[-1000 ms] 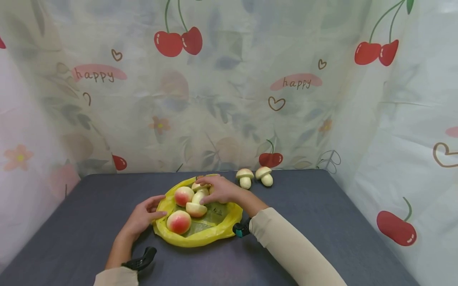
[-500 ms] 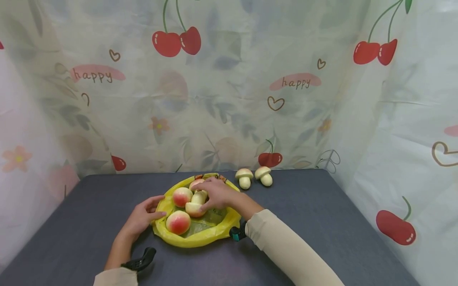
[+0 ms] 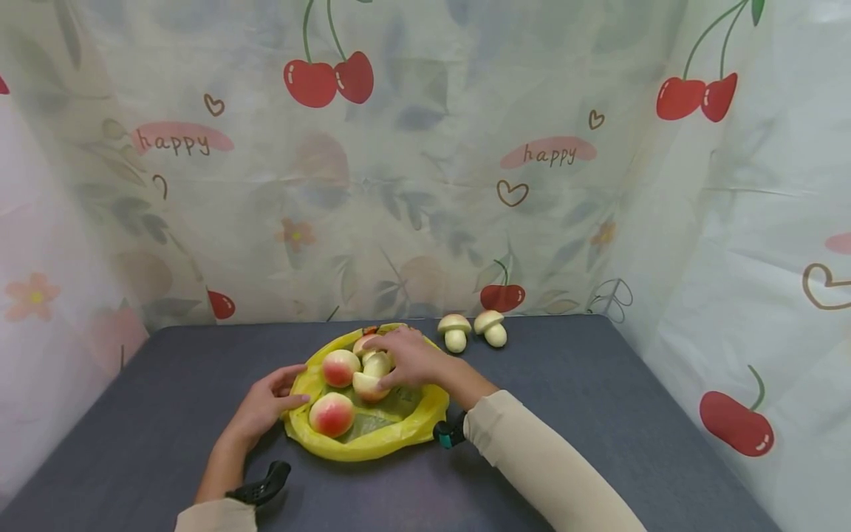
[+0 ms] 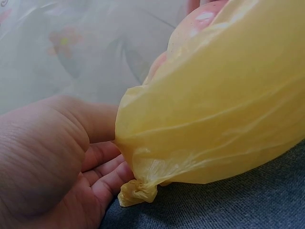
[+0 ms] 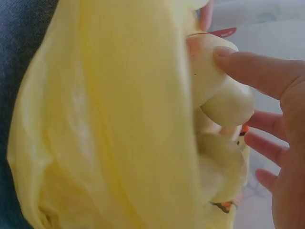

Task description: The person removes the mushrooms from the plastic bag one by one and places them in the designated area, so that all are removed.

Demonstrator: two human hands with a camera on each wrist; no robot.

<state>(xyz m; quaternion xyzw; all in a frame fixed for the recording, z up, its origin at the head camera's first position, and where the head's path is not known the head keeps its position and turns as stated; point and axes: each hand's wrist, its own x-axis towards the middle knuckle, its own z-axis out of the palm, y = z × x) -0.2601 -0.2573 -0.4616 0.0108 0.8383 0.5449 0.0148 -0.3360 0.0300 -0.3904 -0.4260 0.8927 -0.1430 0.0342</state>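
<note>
My left hand (image 3: 264, 403) holds the left rim of a yellow plastic bag (image 3: 362, 449), its thumb over the edge and its fingers outside, near a knotted corner (image 4: 138, 192) in the left wrist view. Inside the bag, my right hand (image 3: 414, 360) pinches a toy mushroom (image 3: 371, 386) with a pale stem and pink-tinged cap. In the right wrist view the thumb (image 5: 252, 67) presses on its cap, with fingertips by the stem. Two round pink-and-cream pieces, one at the front (image 3: 332, 414) and one behind it (image 3: 340, 368), lie left of this mushroom. Another pale mushroom (image 5: 221, 167) is partly hidden by the bag.
Behind the bag, near the table's back edge, stand two more toy mushrooms, one upright (image 3: 455, 332) and one tilted (image 3: 491, 328). The dark table (image 3: 565, 399) is enclosed by printed cloth (image 3: 412, 162) at the back and sides.
The mushroom under my right hand has shifted slightly to the right within the bag, and that hand moved right with it. My left hand stays in place on the rim.
</note>
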